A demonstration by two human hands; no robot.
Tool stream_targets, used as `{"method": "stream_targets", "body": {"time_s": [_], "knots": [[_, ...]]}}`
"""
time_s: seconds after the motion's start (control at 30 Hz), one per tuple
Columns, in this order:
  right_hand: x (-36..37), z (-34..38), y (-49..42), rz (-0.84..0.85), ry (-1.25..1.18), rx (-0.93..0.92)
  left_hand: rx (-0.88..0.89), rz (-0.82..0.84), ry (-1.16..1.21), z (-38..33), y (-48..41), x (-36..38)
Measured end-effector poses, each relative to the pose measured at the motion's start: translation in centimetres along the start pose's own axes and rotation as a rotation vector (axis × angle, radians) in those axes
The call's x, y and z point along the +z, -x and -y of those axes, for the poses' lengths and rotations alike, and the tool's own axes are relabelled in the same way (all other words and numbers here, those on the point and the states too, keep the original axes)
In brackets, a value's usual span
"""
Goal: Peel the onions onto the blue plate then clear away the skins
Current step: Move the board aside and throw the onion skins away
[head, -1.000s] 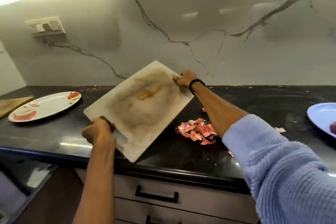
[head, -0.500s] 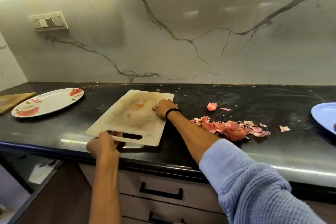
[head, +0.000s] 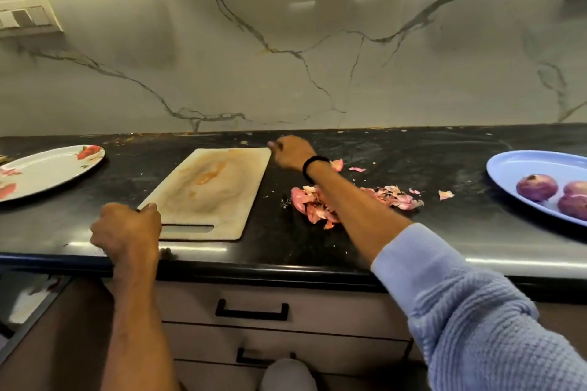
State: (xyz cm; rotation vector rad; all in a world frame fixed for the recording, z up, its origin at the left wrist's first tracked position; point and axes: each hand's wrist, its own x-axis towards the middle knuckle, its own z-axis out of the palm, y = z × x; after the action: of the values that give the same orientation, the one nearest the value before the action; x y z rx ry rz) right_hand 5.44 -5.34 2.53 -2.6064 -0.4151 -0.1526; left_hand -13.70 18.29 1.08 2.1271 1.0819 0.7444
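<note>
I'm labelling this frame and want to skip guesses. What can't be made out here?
All in the head view:
Onion skins: the right forearm covers the pile's middle.
Blue plate: cut by the right edge, so how many onions it holds is uncertain.
Left hand: its own back hides the fingers; hold on the cutting board unclear.
Right hand: blurred; touching the board or not, unclear.

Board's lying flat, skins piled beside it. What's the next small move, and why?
Probably move the right hand from the cutting board's far corner to the onion skins and gather them. The board lies flat, three peeled onions sit on the blue plate, and only the skins on the counter remain.
</note>
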Motion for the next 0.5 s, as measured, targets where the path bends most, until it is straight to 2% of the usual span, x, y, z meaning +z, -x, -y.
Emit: {"method": "stream_targets", "body": {"time_s": [0.1,0.2,0.33,0.5], "knots": [[-3.6,-4.6,1.3,0.018,0.015,-0.001,0.151,0.123,0.168,-1.9,2.2,1.1],[-5.0,-8.8,3.0,0.176,0.087,0.096,0.235,0.302,0.379,-4.8,5.7,3.8],[-5.9,-12.3,5.4,0.285,0.136,0.144,0.339,0.392,0.408,-9.2,10.1,7.5],[-8.4,-15.4,8.8,0.166,-0.065,0.149,0.321,0.559,0.411,-11.5,12.5,11.2]]}}
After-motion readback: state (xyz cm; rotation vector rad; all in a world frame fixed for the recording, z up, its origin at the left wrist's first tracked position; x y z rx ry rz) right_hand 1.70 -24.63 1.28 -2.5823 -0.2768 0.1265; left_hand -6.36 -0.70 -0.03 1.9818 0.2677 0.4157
